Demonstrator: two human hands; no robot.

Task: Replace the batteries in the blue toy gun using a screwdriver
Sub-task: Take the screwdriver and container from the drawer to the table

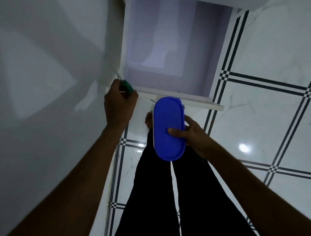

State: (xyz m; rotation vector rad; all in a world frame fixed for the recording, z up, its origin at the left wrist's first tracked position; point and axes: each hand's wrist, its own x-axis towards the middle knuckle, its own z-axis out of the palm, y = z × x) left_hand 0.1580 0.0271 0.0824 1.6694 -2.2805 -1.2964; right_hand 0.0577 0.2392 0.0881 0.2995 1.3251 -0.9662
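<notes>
At the left, the left hand (119, 99) is curled tight round a screwdriver (126, 85) with a green handle, its thin shaft poking up past the knuckles. It is held close to the white wall (42, 69), beside the near left corner of an open drawer (166, 55), probably just lifted out for the screw work ahead. In the middle, bare feet and dark trousers stand on the tiled floor (258, 122). To the right, the right hand (191, 134) grips a blue oval box (167, 128) by its side, thumb pressed on the lid, likely to carry it. The toy gun is not in view; whether the box holds batteries cannot be told.
</notes>
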